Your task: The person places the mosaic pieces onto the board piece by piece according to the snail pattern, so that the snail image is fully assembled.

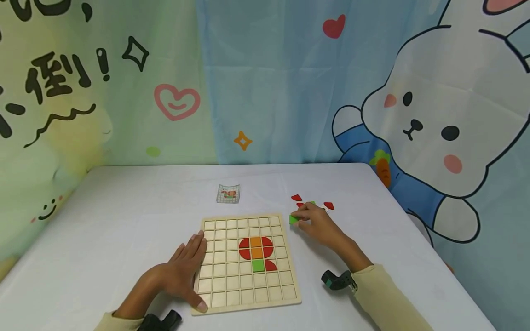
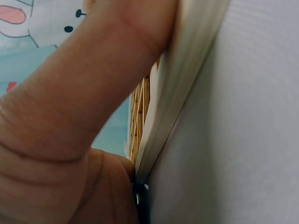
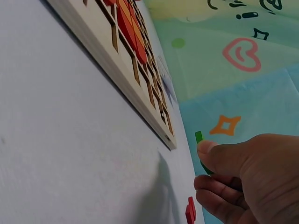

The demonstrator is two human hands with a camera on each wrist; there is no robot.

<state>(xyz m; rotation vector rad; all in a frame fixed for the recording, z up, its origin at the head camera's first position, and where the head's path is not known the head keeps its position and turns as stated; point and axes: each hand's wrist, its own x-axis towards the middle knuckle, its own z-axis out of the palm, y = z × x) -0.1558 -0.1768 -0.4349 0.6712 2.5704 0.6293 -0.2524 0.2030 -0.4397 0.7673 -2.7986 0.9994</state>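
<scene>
A wooden grid board (image 1: 232, 285) lies on the table, with red, orange and green tiles set in some of its squares. My left hand (image 1: 182, 266) rests along the board's left edge, fingers straight and thumb at the near left corner. My right hand (image 1: 316, 225) pinches a green tile (image 1: 293, 219) just off the board's far right corner. In the right wrist view the thumb presses the thin green tile (image 3: 199, 137), held up on edge. On the board, a green square (image 1: 258, 265) sits beside a red quarter-round tile (image 1: 270, 265), below two orange squares (image 1: 256, 247).
Loose red tiles (image 1: 329, 205) and a bit of green lie behind the right hand. A small picture card (image 1: 228, 194) with a grid pattern lies beyond the board. A printed curtain (image 1: 273, 92) hangs behind the white table (image 1: 136, 207). Each wrist wears a black device (image 1: 337, 279).
</scene>
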